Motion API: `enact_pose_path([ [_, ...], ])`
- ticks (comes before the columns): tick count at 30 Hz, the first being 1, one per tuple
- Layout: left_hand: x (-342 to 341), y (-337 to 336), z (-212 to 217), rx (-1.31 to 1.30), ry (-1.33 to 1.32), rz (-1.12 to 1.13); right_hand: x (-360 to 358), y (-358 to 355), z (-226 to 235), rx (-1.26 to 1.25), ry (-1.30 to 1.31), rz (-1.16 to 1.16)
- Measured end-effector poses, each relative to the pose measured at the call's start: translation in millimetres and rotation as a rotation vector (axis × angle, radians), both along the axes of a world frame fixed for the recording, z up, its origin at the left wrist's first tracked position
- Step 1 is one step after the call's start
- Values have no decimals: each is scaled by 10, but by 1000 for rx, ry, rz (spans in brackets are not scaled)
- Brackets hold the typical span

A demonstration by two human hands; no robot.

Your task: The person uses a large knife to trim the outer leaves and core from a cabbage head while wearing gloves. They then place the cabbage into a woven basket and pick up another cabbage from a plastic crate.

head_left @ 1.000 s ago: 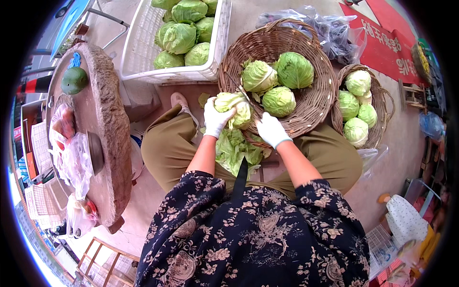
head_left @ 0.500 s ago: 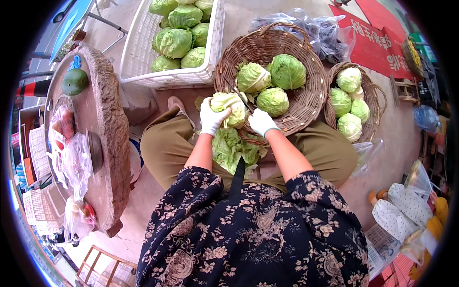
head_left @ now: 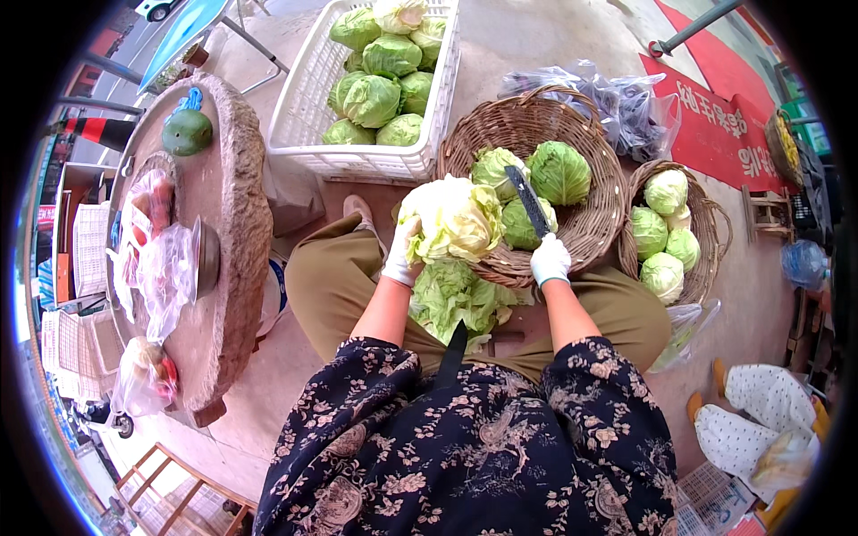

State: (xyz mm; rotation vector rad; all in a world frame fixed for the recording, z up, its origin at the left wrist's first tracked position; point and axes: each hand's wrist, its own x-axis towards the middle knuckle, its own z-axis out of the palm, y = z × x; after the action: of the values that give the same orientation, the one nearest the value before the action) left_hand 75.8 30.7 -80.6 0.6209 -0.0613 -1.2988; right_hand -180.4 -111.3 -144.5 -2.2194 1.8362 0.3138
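Note:
In white gloves, my left hand (head_left: 402, 251) grips a pale cabbage (head_left: 456, 217) with loose, ruffled outer leaves, raised over the near left rim of a large wicker basket (head_left: 597, 214). My right hand (head_left: 550, 260) is closed round a knife (head_left: 529, 202); its dark blade points up and away over the basket, apart from the held cabbage. Inside the basket lie a green cabbage (head_left: 560, 172) and two more, partly covered by the blade and the held one. Loose cabbage leaves (head_left: 458, 302) are heaped between my legs, below the held cabbage.
A white plastic crate (head_left: 362, 161) of cabbages stands at the far left of the basket. To the right is a smaller wicker basket (head_left: 706, 277) with several cabbages. A round stone table (head_left: 241, 268) is at my left. Plastic bags (head_left: 617, 112) lie behind the large basket.
The cabbage in my left hand has come up closer and turned its pale, ruffled side upward. My right hand has drawn away to the right, with the knife now pointing up. The view has shifted.

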Motion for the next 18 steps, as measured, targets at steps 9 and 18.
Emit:
enact_pose_path([
  [9,-272,-91,322,-27,194,-55,376,-7,1605,-70,-1049,258],
  [18,-441,-85,597,-24,-56,-85,645,391,2204,-342,-1194,611],
])
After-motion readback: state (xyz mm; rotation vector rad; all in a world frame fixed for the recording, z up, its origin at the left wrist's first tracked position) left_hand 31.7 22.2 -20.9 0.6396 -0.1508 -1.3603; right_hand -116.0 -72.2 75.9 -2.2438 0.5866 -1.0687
